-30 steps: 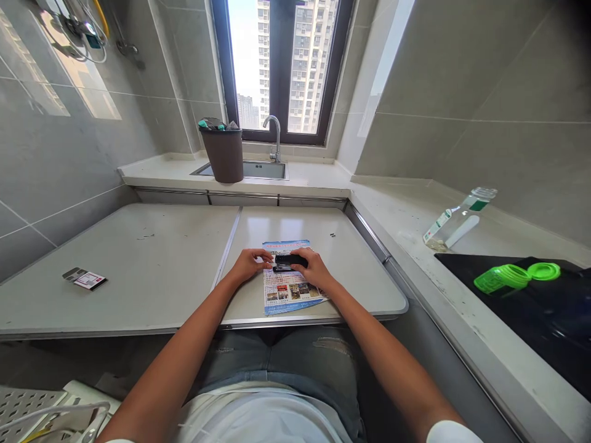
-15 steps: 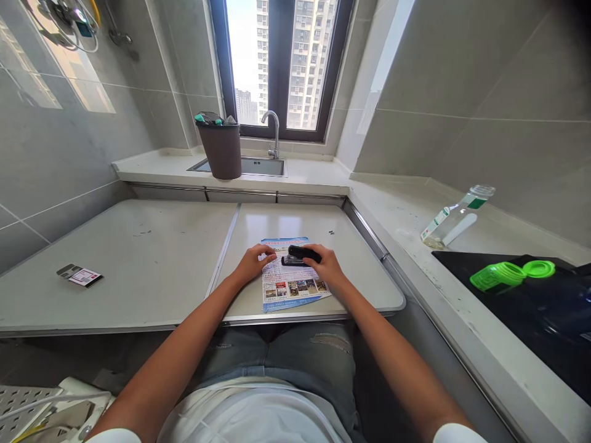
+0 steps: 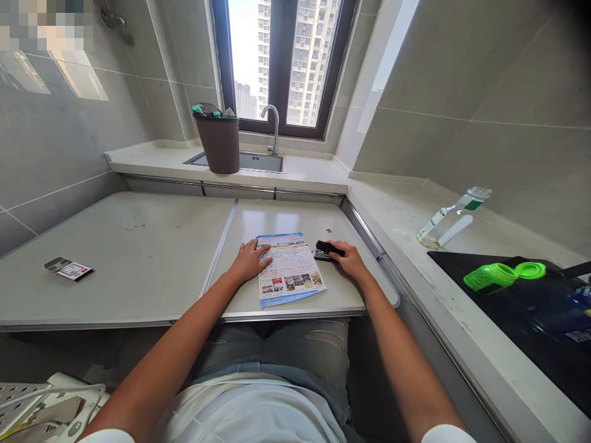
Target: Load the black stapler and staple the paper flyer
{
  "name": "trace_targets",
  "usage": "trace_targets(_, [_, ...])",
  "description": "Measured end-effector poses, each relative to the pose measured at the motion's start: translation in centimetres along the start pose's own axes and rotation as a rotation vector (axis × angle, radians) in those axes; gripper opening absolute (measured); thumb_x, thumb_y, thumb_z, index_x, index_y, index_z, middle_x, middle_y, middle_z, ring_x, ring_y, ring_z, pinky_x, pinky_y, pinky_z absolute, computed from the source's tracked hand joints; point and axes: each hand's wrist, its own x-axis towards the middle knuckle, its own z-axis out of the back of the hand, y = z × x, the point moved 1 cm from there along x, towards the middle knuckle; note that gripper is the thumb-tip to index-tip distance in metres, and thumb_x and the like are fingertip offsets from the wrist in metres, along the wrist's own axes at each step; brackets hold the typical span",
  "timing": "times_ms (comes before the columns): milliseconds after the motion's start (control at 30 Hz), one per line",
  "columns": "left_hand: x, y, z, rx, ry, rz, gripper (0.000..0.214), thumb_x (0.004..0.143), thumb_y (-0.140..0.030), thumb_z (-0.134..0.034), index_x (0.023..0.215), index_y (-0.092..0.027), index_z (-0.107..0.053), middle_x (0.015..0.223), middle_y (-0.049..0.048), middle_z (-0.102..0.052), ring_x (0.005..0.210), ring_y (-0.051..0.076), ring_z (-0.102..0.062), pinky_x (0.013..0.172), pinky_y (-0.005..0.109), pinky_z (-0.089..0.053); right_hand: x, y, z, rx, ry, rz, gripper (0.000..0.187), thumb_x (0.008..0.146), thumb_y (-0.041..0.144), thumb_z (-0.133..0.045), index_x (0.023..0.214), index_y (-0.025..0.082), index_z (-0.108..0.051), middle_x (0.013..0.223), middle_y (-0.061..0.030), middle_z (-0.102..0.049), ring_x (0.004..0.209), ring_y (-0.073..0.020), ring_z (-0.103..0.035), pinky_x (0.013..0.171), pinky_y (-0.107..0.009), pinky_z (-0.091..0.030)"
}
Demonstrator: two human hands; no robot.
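Note:
A printed flyer (image 3: 289, 271) with blue edges and small photos lies on the white table (image 3: 138, 264) in front of me. My left hand (image 3: 250, 259) rests flat on the flyer's left edge, fingers spread. To the right of the flyer, my right hand (image 3: 349, 258) grips a black stapler (image 3: 325, 250) that sits on the table surface, off the paper.
A small card packet (image 3: 68, 269) lies at the far left of the table. A brown bin (image 3: 219, 141) stands by the sink (image 3: 258, 162) and tap under the window. On the right counter are a tilted clear bottle (image 3: 450, 219), a green collapsible cup (image 3: 492, 276) and a black hob.
My right hand has carried the stapler off the top of the flyer to the table on its right. My left hand has flattened onto the flyer's left edge.

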Motion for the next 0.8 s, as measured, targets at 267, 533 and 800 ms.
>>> trace_targets(267, [0.1, 0.5, -0.3, -0.02, -0.003, -0.036, 0.058, 0.101, -0.057, -0.054, 0.151, -0.03, -0.062, 0.165, 0.0162, -0.044, 0.157, 0.041, -0.034, 0.127, 0.064, -0.027, -0.3, 1.4, -0.9, 0.029, 0.096, 0.119, 0.046, 0.097, 0.031, -0.061, 0.142, 0.031, -0.069, 0.121, -0.0061, -0.075, 0.112, -0.0273, -0.064, 0.107, -0.049, -0.048])
trace_targets(533, [0.0, 0.4, -0.1, -0.035, 0.009, -0.036, 0.057, 0.101, -0.057, -0.055, 0.151, -0.03, -0.062, 0.166, 0.0155, -0.043, 0.157, 0.04, -0.034, 0.127, 0.065, -0.025, -0.2, 1.0, -1.9, -0.144, 0.095, 0.194, 0.053, 0.097, 0.016, -0.05, 0.143, 0.037, -0.068, 0.119, -0.0063, -0.069, 0.111, -0.0276, -0.059, 0.106, -0.051, -0.048])
trace_targets(800, [-0.2, 0.4, -0.1, -0.058, -0.02, -0.048, 0.056, 0.099, -0.055, -0.058, 0.148, -0.029, -0.064, 0.164, 0.0176, -0.046, 0.156, 0.042, -0.036, 0.126, 0.066, -0.026, -0.7, 2.6, -2.1, -0.403, 0.146, 0.117, 0.057, 0.099, 0.011, -0.045, 0.148, 0.034, -0.064, 0.126, -0.0078, -0.067, 0.114, -0.0275, -0.056, 0.101, -0.047, -0.049])
